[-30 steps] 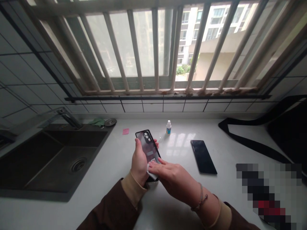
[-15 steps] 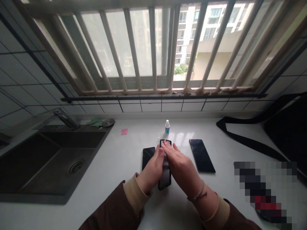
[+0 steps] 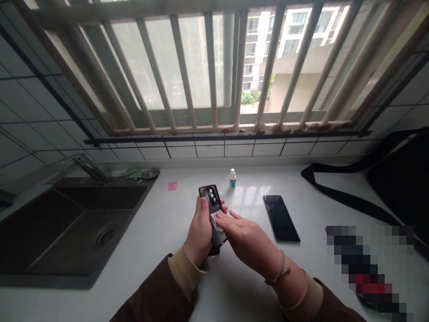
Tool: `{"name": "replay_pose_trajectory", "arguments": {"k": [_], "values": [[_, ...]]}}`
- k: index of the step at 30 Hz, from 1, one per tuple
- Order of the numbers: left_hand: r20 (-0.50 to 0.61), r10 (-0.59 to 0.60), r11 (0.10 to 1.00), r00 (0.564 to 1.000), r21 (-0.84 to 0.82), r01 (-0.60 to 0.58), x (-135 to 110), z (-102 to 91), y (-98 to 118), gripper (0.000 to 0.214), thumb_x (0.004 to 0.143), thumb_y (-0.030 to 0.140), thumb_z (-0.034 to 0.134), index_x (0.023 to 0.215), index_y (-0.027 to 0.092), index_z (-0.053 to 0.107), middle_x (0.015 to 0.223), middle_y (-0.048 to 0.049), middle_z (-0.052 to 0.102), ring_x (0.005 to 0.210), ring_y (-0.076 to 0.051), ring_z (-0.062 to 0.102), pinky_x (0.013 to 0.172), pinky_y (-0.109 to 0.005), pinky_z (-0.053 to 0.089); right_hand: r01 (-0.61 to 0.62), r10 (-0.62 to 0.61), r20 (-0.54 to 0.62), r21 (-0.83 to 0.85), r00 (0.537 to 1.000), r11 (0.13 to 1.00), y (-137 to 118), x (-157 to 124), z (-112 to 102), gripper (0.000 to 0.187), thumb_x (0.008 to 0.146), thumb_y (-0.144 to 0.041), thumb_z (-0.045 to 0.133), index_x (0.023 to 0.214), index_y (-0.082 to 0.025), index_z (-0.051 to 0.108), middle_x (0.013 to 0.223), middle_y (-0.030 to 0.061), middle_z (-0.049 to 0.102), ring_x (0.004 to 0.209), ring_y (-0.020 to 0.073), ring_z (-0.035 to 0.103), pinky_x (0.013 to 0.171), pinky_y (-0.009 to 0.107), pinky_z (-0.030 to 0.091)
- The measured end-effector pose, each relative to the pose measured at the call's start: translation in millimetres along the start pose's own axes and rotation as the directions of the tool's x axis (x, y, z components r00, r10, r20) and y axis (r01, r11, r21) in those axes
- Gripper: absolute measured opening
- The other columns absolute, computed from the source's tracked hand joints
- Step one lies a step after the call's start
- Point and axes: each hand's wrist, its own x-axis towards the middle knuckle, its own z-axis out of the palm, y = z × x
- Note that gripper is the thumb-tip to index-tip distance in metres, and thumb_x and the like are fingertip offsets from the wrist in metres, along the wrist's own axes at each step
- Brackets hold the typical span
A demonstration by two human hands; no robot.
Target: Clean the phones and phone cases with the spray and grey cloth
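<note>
A black phone case (image 3: 212,210) is showing pale camera rings; a black phone (image 3: 280,218) is lying glossy on the white desk (image 3: 161,232). Brown sleeves (image 3: 157,295) are showing tan cuffs. A pink note (image 3: 172,185) is glowing beside the dark grey sink (image 3: 67,228).

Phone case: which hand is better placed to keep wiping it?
Right, probably. The right hand already lies flat with a small white wipe under its fingertips on the phone case. The left hand is wrapped around the case, holding it up.
</note>
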Motion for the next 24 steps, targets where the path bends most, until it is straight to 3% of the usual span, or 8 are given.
{"name": "replay_pose_trajectory", "arguments": {"k": [5,8,11,14,16,18,21,24], "values": [[-0.176,-0.128,0.986,0.976,-0.13,0.106,5,-1.0,18,0.07,0.093,0.076,0.057,0.119,0.012,0.071,0.102,-0.015,0.078,0.09,-0.024,0.076,0.079,-0.036,0.061,-0.126,0.096,0.108,0.322,0.99,0.938,-15,2,-11,0.041,0.097,-0.008,0.053,0.129,-0.027,0.071,0.105,0.0005,0.084,0.088,0.0162,0.081,0.12,0.044,0.049],[-0.104,-0.214,0.959,0.971,-0.213,0.188,5,1.5,24,0.069,0.095,0.075,0.051,0.108,0.011,0.074,0.092,-0.014,0.077,0.08,-0.024,0.075,0.075,-0.038,0.062,-0.357,0.334,0.142,0.527,0.932,0.772,-13,7,-21,0.028,0.101,-0.022,0.057,0.115,-0.024,0.08,0.087,0.0004,0.082,0.075,0.0169,0.077,0.091,0.036,0.065],[0.001,-0.176,0.966,0.984,-0.191,0.173,3,3.7,23,0.064,0.097,0.071,0.052,0.108,0.013,0.074,0.099,-0.0139,0.077,0.081,-0.024,0.074,0.078,-0.038,0.062,-0.479,0.602,0.069,0.679,0.796,0.556,1,8,-26,0.033,0.104,-0.035,0.054,0.117,-0.018,0.08,0.096,0.007,0.083,0.084,0.0217,0.078,0.074,0.033,0.065],[0.095,-0.016,1.0,0.995,-0.009,0.016,-5,4.2,22,0.062,0.096,0.071,0.057,0.117,0.015,0.073,0.112,-0.0153,0.076,0.089,-0.025,0.073,0.083,-0.037,0.06,-0.525,0.797,-0.139,0.683,0.588,0.507,19,4,-23,0.036,0.103,-0.042,0.058,0.119,-0.017,0.079,0.104,0.0093,0.082,0.097,0.0263,0.078,0.09,0.043,0.063],[0.186,0.104,0.98,0.977,0.146,-0.132,-11,3.7,23,0.064,0.092,0.07,0.063,0.125,0.016,0.072,0.116,-0.0163,0.074,0.096,-0.026,0.071,0.089,-0.037,0.057,-0.531,0.823,-0.216,0.672,0.525,0.516,25,2,-21,0.038,0.103,-0.044,0.059,0.123,-0.018,0.078,0.11,0.0098,0.082,0.105,0.0284,0.077,0.099,0.049,0.06],[0.304,0.175,0.926,0.937,0.272,-0.262,-17,3.6,26,0.067,0.088,0.066,0.071,0.134,0.017,0.071,0.123,-0.017,0.071,0.105,-0.029,0.067,0.101,-0.038,0.051,-0.508,0.799,-0.238,0.665,0.552,0.548,25,1,-19,0.039,0.104,-0.045,0.058,0.128,-0.019,0.076,0.117,0.0104,0.081,0.11,0.029,0.076,0.104,0.051,0.058],[0.468,0.221,0.809,0.856,0.402,-0.429,-23,4.4,30,0.064,0.093,0.058,0.068,0.143,0.018,0.066,0.136,-0.0185,0.066,0.122,-0.035,0.061,0.115,-0.044,0.042,-0.447,0.712,-0.285,0.615,0.642,0.65,17,1,-20,0.036,0.106,-0.04,0.057,0.13,-0.021,0.075,0.124,0.0109,0.079,0.116,0.0289,0.074,0.106,0.05,0.058],[0.526,0.239,0.748,0.816,0.436,-0.5,-24,5.9,29,0.057,0.098,0.052,0.064,0.145,0.02,0.064,0.139,-0.018,0.065,0.13,-0.036,0.057,0.119,-0.046,0.037,-0.368,0.573,-0.359,0.497,0.737,0.785,7,3,-23,0.032,0.107,-0.03,0.056,0.134,-0.024,0.072,0.133,0.0102,0.075,0.124,0.0289,0.071,0.11,0.049,0.058]]}}
